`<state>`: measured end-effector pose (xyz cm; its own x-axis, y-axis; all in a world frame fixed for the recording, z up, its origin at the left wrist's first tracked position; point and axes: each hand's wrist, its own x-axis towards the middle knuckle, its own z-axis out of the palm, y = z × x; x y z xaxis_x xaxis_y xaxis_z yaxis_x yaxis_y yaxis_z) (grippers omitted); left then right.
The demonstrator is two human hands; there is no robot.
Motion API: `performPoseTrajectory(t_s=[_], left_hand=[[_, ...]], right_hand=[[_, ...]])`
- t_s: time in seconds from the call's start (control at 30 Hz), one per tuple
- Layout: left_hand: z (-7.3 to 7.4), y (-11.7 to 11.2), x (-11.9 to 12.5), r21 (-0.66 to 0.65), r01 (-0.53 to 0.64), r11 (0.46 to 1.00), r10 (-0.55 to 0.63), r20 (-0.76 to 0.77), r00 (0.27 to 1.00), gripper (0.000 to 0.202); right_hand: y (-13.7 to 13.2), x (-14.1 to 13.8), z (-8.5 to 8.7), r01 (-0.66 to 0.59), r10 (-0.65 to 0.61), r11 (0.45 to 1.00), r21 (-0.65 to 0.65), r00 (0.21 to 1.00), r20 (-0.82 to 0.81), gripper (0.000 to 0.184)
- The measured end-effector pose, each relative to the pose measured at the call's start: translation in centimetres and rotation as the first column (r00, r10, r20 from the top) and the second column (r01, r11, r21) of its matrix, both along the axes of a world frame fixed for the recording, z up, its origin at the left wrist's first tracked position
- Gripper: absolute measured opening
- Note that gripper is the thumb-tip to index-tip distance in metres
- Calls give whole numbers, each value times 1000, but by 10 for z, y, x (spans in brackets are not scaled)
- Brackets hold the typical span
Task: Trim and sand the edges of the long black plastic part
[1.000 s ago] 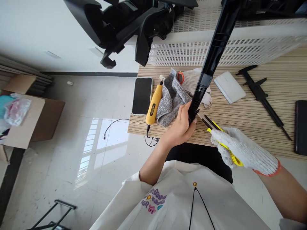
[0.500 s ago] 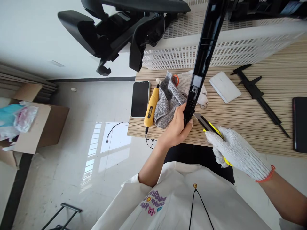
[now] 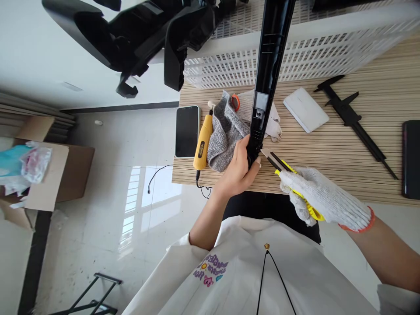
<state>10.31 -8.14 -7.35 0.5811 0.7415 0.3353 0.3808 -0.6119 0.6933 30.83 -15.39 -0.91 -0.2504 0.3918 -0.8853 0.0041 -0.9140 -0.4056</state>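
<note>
My bare left hand (image 3: 240,171) grips the near end of a long black plastic part (image 3: 269,61), which rises away from me past the basket. A pale rectangular patch shows on the part's inner side. In a white knit glove with a red-orange cuff, my right hand (image 3: 311,192) is closed around a yellow and black utility knife (image 3: 285,167). The blade is out, its tip close to the part's near end beside my left fingers; whether it touches I cannot tell. A grey cloth (image 3: 225,140) lies just left of the part, with a white glove (image 3: 273,124) behind it.
A yellow corded rotary tool (image 3: 203,142) and a phone (image 3: 187,131) lie at the table's left edge. To the right are a white box (image 3: 306,109), black calipers (image 3: 352,120) and a dark device (image 3: 411,159). Large black parts (image 3: 141,43) overhang beside the white basket (image 3: 328,52).
The view has shifted slightly, moving the black part left and up in the picture. More of the knife's blade shows now. Both hands keep their holds.
</note>
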Motion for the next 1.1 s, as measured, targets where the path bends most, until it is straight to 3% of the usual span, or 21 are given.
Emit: performPoseTrajectory(t_s=[0.23, 0.47, 0.7, 1.1], left_hand=[[1, 2, 0, -60, 17, 998, -16, 22, 1000, 57], [0, 2, 0, -91, -1, 996, 5, 44, 999, 57], [3, 0, 0, -114, -17, 993, 21, 33, 999, 57], [3, 1, 0, -116, 1, 993, 5, 59, 998, 57]], right_hand=[[0, 8, -1, 22, -25, 999, -27, 992, -127, 47], [-2, 5, -1, 27, -26, 999, 35, 999, -23, 41], [-6, -2, 5, -50, 12, 974, 223, 985, 171, 35], [-6, -2, 5, -55, 12, 975, 215, 981, 193, 35]])
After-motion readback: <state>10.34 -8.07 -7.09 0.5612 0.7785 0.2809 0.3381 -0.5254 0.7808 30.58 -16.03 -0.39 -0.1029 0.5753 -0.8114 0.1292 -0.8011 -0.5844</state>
